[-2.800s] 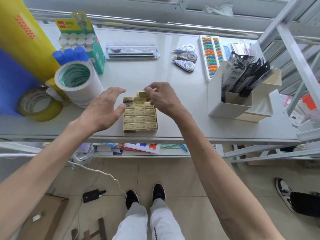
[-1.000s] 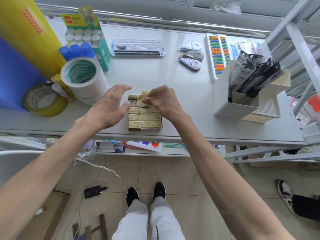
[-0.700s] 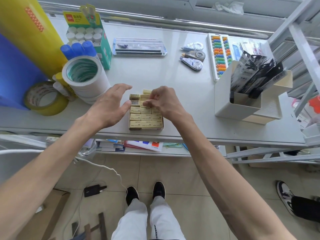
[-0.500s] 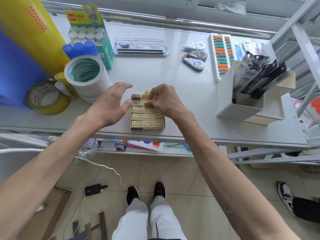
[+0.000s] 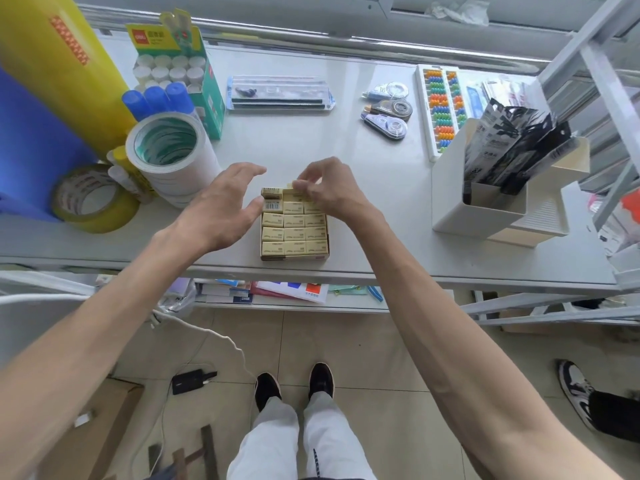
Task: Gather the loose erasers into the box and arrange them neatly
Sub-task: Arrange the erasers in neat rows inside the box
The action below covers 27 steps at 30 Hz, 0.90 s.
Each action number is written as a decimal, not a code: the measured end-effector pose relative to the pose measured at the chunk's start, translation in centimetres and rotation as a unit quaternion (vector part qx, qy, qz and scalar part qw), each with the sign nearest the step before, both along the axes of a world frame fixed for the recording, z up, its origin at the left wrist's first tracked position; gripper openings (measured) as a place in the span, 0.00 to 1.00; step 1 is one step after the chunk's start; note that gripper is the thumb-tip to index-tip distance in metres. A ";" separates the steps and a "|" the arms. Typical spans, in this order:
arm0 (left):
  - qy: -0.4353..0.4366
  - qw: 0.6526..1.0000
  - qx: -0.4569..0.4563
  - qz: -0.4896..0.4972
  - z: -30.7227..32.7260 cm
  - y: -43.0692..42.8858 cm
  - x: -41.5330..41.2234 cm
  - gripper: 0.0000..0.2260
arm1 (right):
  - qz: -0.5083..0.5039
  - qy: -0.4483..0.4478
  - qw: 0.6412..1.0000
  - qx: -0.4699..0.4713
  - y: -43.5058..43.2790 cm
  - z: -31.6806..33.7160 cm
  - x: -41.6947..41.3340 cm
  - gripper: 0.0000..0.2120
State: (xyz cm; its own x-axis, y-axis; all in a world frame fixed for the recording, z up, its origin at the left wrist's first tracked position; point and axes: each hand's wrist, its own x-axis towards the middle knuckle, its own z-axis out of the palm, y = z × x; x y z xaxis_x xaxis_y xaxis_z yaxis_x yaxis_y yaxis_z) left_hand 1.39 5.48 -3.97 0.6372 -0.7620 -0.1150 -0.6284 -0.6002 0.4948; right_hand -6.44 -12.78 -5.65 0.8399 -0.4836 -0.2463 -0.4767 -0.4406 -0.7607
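Observation:
A small cardboard box (image 5: 294,258) sits near the table's front edge, filled with rows of tan wrapped erasers (image 5: 294,233). One eraser at the far left shows a barcode (image 5: 272,206). My right hand (image 5: 329,192) hovers over the box's far right corner, its fingertips pinching an eraser (image 5: 294,184) there. My left hand (image 5: 221,209) stays at the box's left side with fingers spread, the thumb touching the barcode eraser, holding nothing.
White tape rolls (image 5: 171,154) and a yellow tape roll (image 5: 93,202) stand to the left. A white organizer (image 5: 485,209) with black packets is at the right. Correction tapes (image 5: 388,114), an abacus (image 5: 438,109) and a glue-stick box (image 5: 180,64) lie farther back.
My right hand has kept working an eraser at the box's far end, shifting slightly toward the far right corner. My left hand has stayed beside the box.

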 end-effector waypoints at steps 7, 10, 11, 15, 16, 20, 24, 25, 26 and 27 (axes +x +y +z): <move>0.000 1.000 0.003 0.002 0.2 0.5 0.3 0.21 | -0.012 -0.032 0.999 -0.008 -0.4 0.2 -0.7 0.04; -0.002 1.000 0.003 0.001 0.3 0.5 0.3 0.21 | -0.065 -0.100 0.993 0.015 -0.9 1.4 -1.3 0.07; -0.003 1.000 0.002 0.000 0.4 0.4 0.2 0.21 | -0.072 -0.103 0.992 0.021 -1.1 1.7 -1.6 0.08; -0.006 1.000 0.004 -0.004 0.5 -0.1 -0.2 0.21 | -0.053 -0.071 0.990 0.107 -1.5 1.9 -2.5 0.09; -0.007 1.000 0.006 -0.005 0.5 -0.3 -0.3 0.21 | -0.048 -0.069 0.989 0.122 -1.5 1.7 -2.7 0.08; -0.016 1.000 0.009 -0.013 0.4 -0.6 -0.7 0.22 | -0.021 -0.067 0.990 0.123 -1.3 1.3 -3.3 0.10; -0.024 0.999 0.017 -0.012 0.5 -0.7 -1.0 0.22 | -0.015 -0.089 0.989 0.118 -1.3 1.3 -3.5 0.10; -0.026 0.999 0.017 -0.012 0.5 -0.7 -1.0 0.22 | -0.012 -0.092 0.988 0.125 -1.3 1.3 -3.5 0.11; -0.028 0.999 0.017 -0.011 0.6 -0.7 -1.1 0.22 | -0.009 -0.092 0.987 0.132 -1.3 1.4 -3.4 0.12; -0.031 0.999 0.017 -0.011 0.5 -0.7 -1.1 0.22 | -0.007 -0.092 0.986 0.140 -1.3 1.4 -3.4 0.14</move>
